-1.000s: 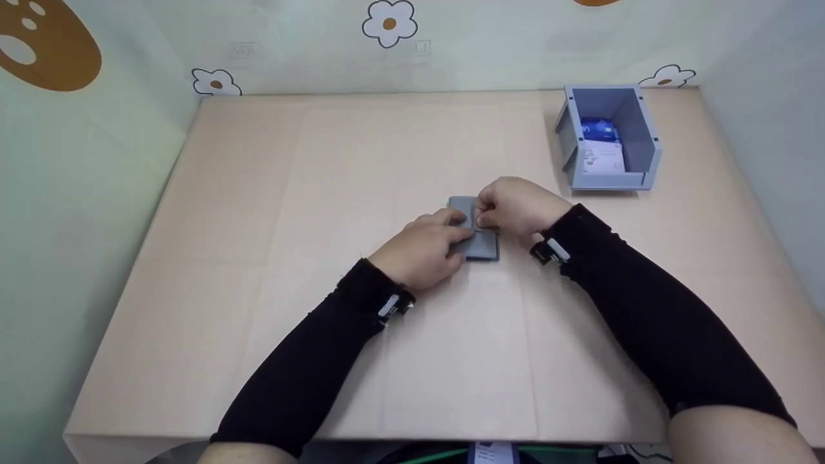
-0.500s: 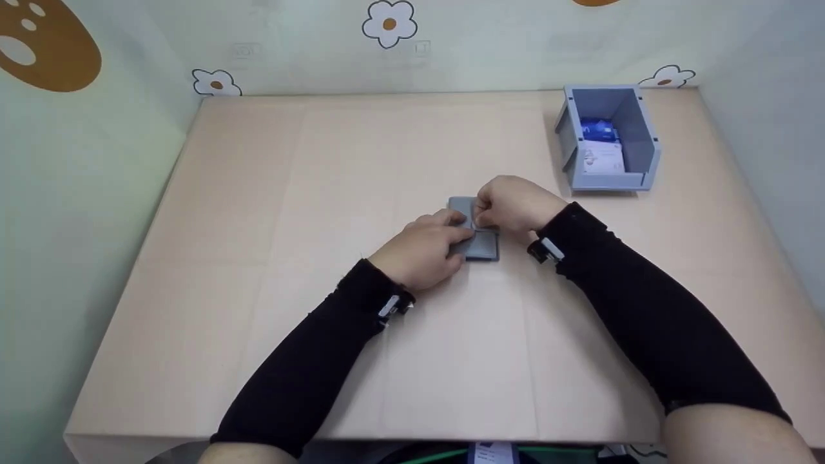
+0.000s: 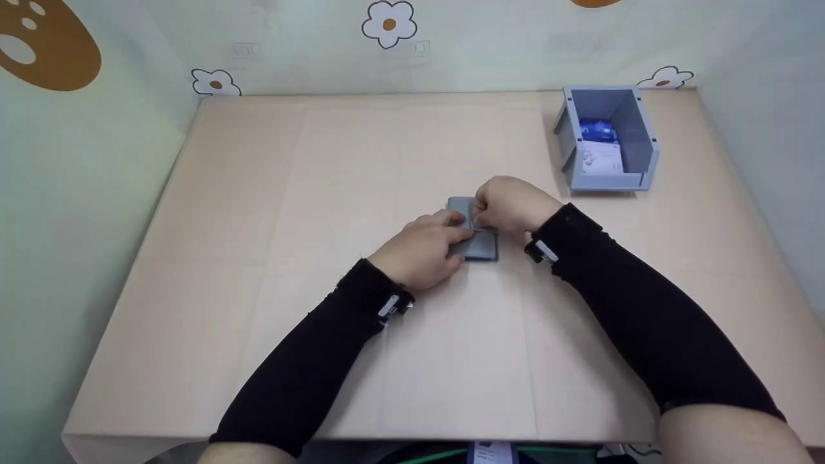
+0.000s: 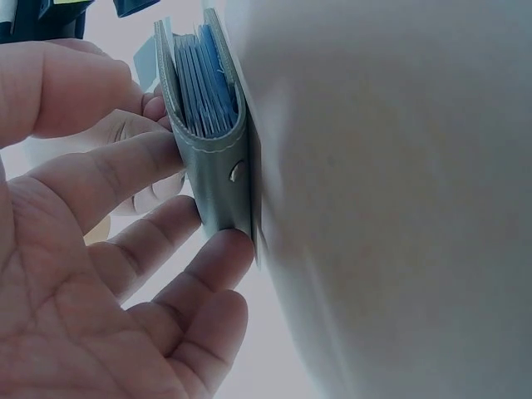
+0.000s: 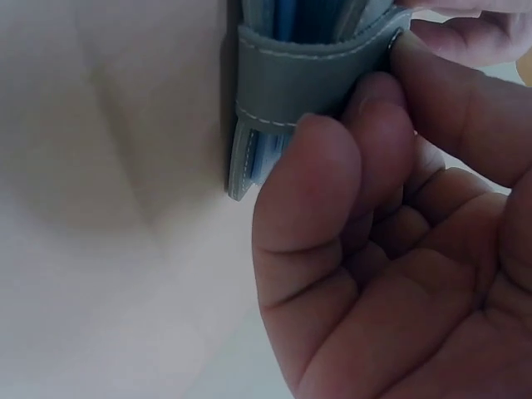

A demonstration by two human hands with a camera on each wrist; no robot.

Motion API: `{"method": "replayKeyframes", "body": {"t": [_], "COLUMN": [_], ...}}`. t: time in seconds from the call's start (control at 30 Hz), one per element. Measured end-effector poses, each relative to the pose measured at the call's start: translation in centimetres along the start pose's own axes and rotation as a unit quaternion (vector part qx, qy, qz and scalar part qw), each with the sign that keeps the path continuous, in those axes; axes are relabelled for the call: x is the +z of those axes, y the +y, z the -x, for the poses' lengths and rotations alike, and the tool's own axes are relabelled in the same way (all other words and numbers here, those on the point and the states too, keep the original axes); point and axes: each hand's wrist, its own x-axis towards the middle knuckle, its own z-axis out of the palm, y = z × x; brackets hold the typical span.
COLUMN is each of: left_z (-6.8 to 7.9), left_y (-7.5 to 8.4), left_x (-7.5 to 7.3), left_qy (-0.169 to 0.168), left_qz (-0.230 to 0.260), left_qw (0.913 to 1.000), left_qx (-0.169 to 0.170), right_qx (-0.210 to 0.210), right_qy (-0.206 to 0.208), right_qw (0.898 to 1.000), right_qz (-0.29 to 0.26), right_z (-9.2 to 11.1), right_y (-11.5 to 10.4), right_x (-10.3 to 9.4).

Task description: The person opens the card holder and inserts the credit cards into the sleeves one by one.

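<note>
A grey card holder (image 3: 480,247) with white stitching lies on the table. The left wrist view looks into its side, where several cards (image 4: 199,87) are stacked between the covers and a small metal snap (image 4: 235,172) shows on the outer edge. My left hand (image 3: 422,251) rests over its left part, loosely bent fingertips touching cover and edge. With curled fingers, my right hand (image 3: 512,203) pinches the stitched strap (image 5: 299,79) at its snap end. In the right wrist view the strap wraps across the holder's side; my fingers partly hide its end.
At the back right of the covered table (image 3: 309,180) stands a grey open-front bin (image 3: 609,182), holding a blue card packet (image 3: 597,129) and a white one (image 3: 602,158). Pale walls with flower prints (image 3: 389,24) close in the back and sides.
My right hand and forearm have shifted slightly to the left, staying at the strap. The left hand and the card holder have kept their place.
</note>
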Motion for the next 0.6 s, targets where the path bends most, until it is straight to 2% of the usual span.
{"method": "replayKeyframes", "body": {"t": [0.27, 0.43, 0.6], "left_z": [0.1, -0.1, -0.4], "left_y": [-0.1, -0.3, -0.4], "left_x": [0.0, 0.0, 0.1], "left_qy": [-0.005, -0.013, -0.007], "left_qz": [0.005, 0.023, 0.039], "left_qw": [1.0000, 0.9993, 0.9983], "left_qx": [-0.006, -0.025, -0.043], "right_qx": [0.022, 0.043, 0.060], "right_qy": [-0.006, 0.001, 0.018], "right_qw": [1.000, 0.999, 0.996], "right_qz": [0.000, -0.033, -0.067], "right_z": [-0.2, -0.5, -0.5], "right_y": [-0.2, 0.6, 2.0], "right_x": [-0.1, 0.0, 0.4]}}
